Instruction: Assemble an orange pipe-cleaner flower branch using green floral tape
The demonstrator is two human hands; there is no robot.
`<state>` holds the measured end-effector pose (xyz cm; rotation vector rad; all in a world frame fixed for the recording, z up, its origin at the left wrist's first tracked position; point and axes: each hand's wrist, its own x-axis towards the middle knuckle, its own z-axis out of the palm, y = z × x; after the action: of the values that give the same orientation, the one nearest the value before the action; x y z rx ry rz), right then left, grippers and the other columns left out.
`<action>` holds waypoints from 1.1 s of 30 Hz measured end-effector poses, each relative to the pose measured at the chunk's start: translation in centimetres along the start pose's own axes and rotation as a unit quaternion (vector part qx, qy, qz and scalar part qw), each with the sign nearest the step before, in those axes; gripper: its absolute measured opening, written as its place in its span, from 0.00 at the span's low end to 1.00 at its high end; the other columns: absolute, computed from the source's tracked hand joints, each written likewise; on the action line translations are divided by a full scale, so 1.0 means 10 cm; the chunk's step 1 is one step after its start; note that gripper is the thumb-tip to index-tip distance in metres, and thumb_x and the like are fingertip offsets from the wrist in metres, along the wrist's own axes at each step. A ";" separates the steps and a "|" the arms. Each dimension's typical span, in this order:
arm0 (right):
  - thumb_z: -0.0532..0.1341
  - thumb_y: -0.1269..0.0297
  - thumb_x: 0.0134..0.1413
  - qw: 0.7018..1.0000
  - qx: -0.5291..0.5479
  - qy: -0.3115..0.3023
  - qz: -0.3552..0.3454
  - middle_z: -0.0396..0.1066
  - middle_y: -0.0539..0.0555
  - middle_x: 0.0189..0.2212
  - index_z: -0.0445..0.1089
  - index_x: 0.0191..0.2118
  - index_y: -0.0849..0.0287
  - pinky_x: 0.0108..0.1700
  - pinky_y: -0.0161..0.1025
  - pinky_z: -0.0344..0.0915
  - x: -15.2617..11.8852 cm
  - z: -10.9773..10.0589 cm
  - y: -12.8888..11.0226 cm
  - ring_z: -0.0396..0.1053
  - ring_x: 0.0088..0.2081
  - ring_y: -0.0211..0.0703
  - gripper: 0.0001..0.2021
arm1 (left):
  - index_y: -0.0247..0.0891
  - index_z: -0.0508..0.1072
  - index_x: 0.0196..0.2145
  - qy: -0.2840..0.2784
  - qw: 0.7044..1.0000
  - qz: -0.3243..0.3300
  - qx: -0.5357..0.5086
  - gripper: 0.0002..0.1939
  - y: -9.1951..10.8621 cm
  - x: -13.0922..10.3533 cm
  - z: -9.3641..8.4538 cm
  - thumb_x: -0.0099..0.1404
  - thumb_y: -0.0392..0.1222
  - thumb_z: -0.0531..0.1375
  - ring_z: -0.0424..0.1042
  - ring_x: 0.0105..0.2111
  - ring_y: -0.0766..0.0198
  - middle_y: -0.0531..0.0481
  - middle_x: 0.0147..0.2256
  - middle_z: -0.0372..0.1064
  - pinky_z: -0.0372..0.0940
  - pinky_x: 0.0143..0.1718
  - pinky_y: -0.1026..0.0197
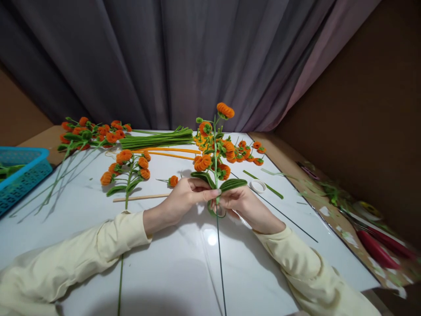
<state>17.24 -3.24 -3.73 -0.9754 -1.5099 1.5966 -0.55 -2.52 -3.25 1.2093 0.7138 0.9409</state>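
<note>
A stem of orange fuzzy flowers (202,163) with green leaves (233,184) stands upright in front of me, its thin dark wire (221,259) running down toward the near edge. My left hand (184,197) pinches the stem just below the leaves, thumb across it. My right hand (251,206) is closed at the same spot from the right, near a loop of green strip (221,214); its fingertips are partly hidden. Left of my hands, a second orange flower stem (129,177) lies on the white tabletop (171,272), passing under my left sleeve.
Behind lie green pipe cleaners (158,139), orange strips (171,151) and more orange flowers (79,131). A wooden stick (141,198) is at left, a blue basket (24,175) at far left. Right are a white tape roll (258,186), a dark wire (289,218) and red-handled pliers (378,249).
</note>
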 end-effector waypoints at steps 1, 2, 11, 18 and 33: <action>0.66 0.61 0.46 1.000 0.012 -0.003 0.000 0.70 0.52 0.22 0.74 0.24 0.63 0.13 0.30 0.46 0.00 0.00 0.01 0.54 0.16 0.29 0.09 | 0.32 0.77 0.27 -0.001 1.000 -0.003 -0.008 0.10 0.00 0.00 0.01 0.50 0.42 0.69 0.68 0.29 0.63 0.48 0.26 0.74 0.62 0.33 0.63; 0.66 0.61 0.46 1.000 0.015 -0.004 -0.001 0.69 0.51 0.20 0.74 0.24 0.63 0.14 0.30 0.45 0.01 0.00 0.02 0.53 0.16 0.29 0.09 | 0.32 0.77 0.28 0.000 1.000 -0.008 -0.016 0.11 0.01 -0.01 0.02 0.49 0.42 0.70 0.69 0.29 0.63 0.48 0.26 0.74 0.62 0.33 0.63; 0.66 0.55 0.47 0.999 -0.030 -0.029 0.019 0.68 0.51 0.21 0.74 0.25 0.63 0.23 0.33 0.56 0.02 -0.02 -0.03 0.60 0.22 0.34 0.14 | 0.30 0.76 0.29 -0.030 0.998 -0.024 -0.051 0.17 -0.01 -0.02 0.05 0.48 0.47 0.71 0.69 0.25 0.64 0.48 0.25 0.72 0.63 0.31 0.61; 0.64 0.60 0.48 0.962 -0.268 -0.030 -0.038 0.74 0.55 0.33 0.75 0.37 0.61 0.38 0.39 0.65 0.09 -0.28 0.01 0.69 0.34 0.43 0.12 | 0.31 0.76 0.31 0.000 0.999 -0.019 -0.034 0.18 -0.02 -0.02 0.05 0.49 0.48 0.70 0.70 0.32 0.61 0.45 0.31 0.75 0.62 0.36 0.61; 0.59 0.68 0.45 0.932 -0.342 0.048 0.106 0.72 0.54 0.28 0.70 0.45 0.63 0.32 0.37 0.65 -0.29 -0.56 0.00 0.68 0.31 0.42 0.18 | 0.33 0.75 0.35 -0.010 1.000 -0.009 0.008 0.22 0.01 -0.07 0.04 0.52 0.55 0.67 0.69 0.37 0.59 0.44 0.35 0.74 0.61 0.40 0.58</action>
<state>23.52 -3.28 -3.74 -1.6143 -1.9923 1.1283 -0.58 -3.30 -3.12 1.2224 0.7162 0.9076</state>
